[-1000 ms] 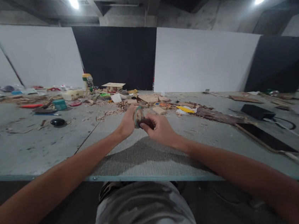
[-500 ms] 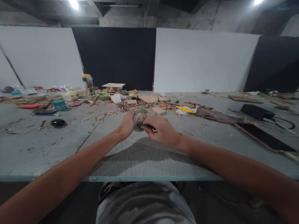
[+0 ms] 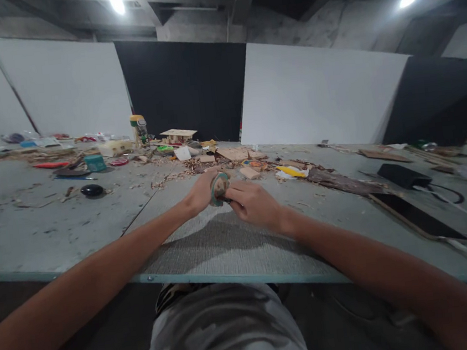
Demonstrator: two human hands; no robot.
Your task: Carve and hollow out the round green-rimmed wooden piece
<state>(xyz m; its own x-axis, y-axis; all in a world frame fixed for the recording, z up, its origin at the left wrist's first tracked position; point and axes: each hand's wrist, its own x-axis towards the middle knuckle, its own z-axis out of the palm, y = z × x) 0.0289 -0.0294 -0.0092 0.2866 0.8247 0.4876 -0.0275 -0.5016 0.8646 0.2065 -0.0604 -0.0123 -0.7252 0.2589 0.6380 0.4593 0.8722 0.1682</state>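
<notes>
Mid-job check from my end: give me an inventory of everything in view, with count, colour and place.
Round piece: 1, brown with teal rim, in left hand
Dark item: 1, mostly hidden, in right hand
Table: 1, grey, under everything
Wood shavings: many, tan, beyond hands
Pale wood block: 1, tan, beyond right hand
Yellow piece: 1, yellow, right of block
Bark-like strip: 1, brown, right
Phone-like slab: 1, black, right
Black box: 1, black, beyond slab
Oval object: 1, black, left
Teal box: 1, teal, left
Wooden model: 1, tan, table's back
Ceiling lights: 2, white, overhead
Other clutter: too blurred to count
Left hand: 1, bare, centre
Right hand: 1, bare, centre
</notes>
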